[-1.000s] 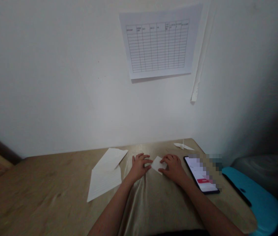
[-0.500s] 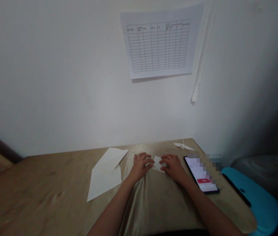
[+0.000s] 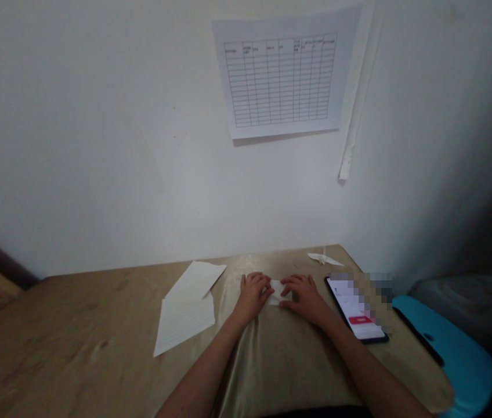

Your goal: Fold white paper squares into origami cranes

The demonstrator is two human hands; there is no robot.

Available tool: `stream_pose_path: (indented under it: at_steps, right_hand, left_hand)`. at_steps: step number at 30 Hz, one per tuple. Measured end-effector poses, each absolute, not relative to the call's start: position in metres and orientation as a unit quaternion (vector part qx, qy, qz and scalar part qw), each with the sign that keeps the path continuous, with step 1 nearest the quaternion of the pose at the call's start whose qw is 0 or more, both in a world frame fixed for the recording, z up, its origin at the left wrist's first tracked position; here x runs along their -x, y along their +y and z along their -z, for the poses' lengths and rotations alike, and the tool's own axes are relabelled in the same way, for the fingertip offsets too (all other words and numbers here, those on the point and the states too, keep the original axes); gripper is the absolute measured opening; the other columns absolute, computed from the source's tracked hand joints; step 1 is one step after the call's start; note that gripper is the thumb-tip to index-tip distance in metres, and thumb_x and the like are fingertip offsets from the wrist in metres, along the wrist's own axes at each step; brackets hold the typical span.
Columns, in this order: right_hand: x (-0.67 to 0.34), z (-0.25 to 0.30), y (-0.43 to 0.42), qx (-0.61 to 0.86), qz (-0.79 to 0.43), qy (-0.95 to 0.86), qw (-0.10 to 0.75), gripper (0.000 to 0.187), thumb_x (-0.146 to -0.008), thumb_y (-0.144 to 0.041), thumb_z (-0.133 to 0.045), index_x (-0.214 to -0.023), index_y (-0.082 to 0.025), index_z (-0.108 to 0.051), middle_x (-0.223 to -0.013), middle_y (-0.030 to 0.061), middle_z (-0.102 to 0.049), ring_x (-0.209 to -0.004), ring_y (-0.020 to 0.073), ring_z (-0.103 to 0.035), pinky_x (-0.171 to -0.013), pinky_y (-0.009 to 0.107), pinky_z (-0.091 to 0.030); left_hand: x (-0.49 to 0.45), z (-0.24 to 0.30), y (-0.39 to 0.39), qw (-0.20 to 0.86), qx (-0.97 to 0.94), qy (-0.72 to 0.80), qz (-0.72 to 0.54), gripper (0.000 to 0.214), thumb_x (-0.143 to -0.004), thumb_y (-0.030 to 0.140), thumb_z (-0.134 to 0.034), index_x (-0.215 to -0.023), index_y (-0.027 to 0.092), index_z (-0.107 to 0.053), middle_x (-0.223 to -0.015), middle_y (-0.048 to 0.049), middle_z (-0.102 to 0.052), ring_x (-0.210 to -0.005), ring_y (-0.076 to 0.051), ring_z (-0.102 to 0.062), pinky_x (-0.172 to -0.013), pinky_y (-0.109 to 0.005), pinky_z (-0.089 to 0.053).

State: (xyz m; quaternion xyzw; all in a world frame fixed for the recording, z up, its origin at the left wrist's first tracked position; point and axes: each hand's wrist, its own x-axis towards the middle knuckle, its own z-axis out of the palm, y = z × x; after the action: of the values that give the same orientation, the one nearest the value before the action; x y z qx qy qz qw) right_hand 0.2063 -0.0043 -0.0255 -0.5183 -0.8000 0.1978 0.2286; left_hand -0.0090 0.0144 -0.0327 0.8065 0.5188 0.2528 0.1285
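Observation:
A small white piece of folded paper lies low over the cloth-covered table between my two hands. My left hand grips its left edge, fingers curled and the thumb close to the fingertips. On the opposite side my right hand has its thumb and fingers bent around the right edge of the paper. The fingers cover both ends of the paper, so its exact folds cannot be made out.
Left of my hands lie white paper sheets, one lined. A phone with a lit screen is at the right. Behind it rests a folded white paper shape. A turquoise stool stands beside the table. A printed chart hangs on the wall.
My left hand has shifted slightly to the right, nearer my right hand. The paper between them has turned and looks flatter and squarer. The other things have stayed put.

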Motion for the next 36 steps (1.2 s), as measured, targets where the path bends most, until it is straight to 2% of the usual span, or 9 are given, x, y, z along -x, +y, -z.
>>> stream_pose_path:
  at_steps: [6, 13, 23, 31, 33, 36]
  right_hand:
    - [-0.2049, 0.0243, -0.0053, 0.523, -0.193, -0.798, 0.229, 0.015, -0.088, -0.036, -0.063, -0.096, -0.029, -0.073, -0.133, 0.0026, -0.064, -0.133, 0.0253, -0.045, -0.117, 0.058, -0.011]
    - [-0.2049, 0.0287, -0.0022, 0.528, -0.201, -0.795, 0.221, 0.018, -0.091, -0.032, -0.056, -0.098, -0.029, -0.072, -0.135, 0.0029, -0.062, -0.134, 0.0253, -0.045, -0.117, 0.060, -0.009]
    - [-0.2034, 0.0245, -0.0087, 0.522, -0.156, -0.817, 0.192, 0.033, -0.098, -0.035, -0.040, -0.125, -0.033, -0.059, -0.138, 0.0039, -0.059, -0.134, 0.0244, -0.043, -0.117, 0.062, -0.014]
    - [-0.2010, 0.0328, -0.0071, 0.539, -0.152, -0.810, 0.176, 0.040, -0.098, -0.031, -0.039, -0.136, -0.029, -0.050, -0.142, 0.0066, -0.055, -0.138, 0.0252, -0.038, -0.119, 0.064, -0.008]
    - [-0.2000, 0.0333, -0.0076, 0.541, -0.147, -0.811, 0.169, 0.041, -0.097, -0.030, -0.040, -0.137, -0.028, -0.049, -0.143, 0.0070, -0.054, -0.139, 0.0261, -0.036, -0.119, 0.065, -0.007]
    - [-0.1986, 0.0329, -0.0088, 0.542, -0.135, -0.813, 0.165, 0.042, -0.096, -0.029, -0.041, -0.138, -0.027, -0.049, -0.145, 0.0072, -0.052, -0.140, 0.0273, -0.035, -0.118, 0.066, -0.007]
  left_hand:
    - [0.0123, 0.0375, 0.0195, 0.142, -0.801, 0.514, -0.272, 0.008, -0.089, 0.030, -0.067, -0.094, 0.028, -0.073, -0.121, -0.0027, -0.071, -0.125, -0.025, -0.051, -0.116, -0.052, -0.025]
    - [0.0151, 0.0372, 0.0205, 0.158, -0.790, 0.522, -0.280, 0.008, -0.085, 0.029, -0.071, -0.092, 0.029, -0.075, -0.120, -0.0020, -0.071, -0.126, -0.025, -0.052, -0.116, -0.053, -0.025]
    - [0.0068, 0.0369, 0.0242, 0.158, -0.747, 0.571, -0.302, 0.005, -0.083, 0.032, -0.074, -0.086, 0.029, -0.076, -0.118, -0.0004, -0.073, -0.120, -0.025, -0.057, -0.115, -0.051, -0.026]
    - [0.0062, 0.0362, 0.0236, 0.155, -0.739, 0.589, -0.287, 0.005, -0.078, 0.031, -0.078, -0.081, 0.029, -0.076, -0.121, 0.0001, -0.071, -0.123, -0.026, -0.056, -0.116, -0.053, -0.025]
    - [0.0060, 0.0359, 0.0233, 0.156, -0.739, 0.591, -0.283, 0.007, -0.078, 0.031, -0.079, -0.084, 0.029, -0.076, -0.122, 0.0005, -0.071, -0.124, -0.026, -0.055, -0.117, -0.053, -0.024]
    - [0.0059, 0.0351, 0.0227, 0.158, -0.744, 0.587, -0.277, 0.024, -0.077, 0.030, -0.078, -0.101, 0.035, -0.076, -0.123, 0.0019, -0.070, -0.126, -0.026, -0.054, -0.117, -0.053, -0.024]
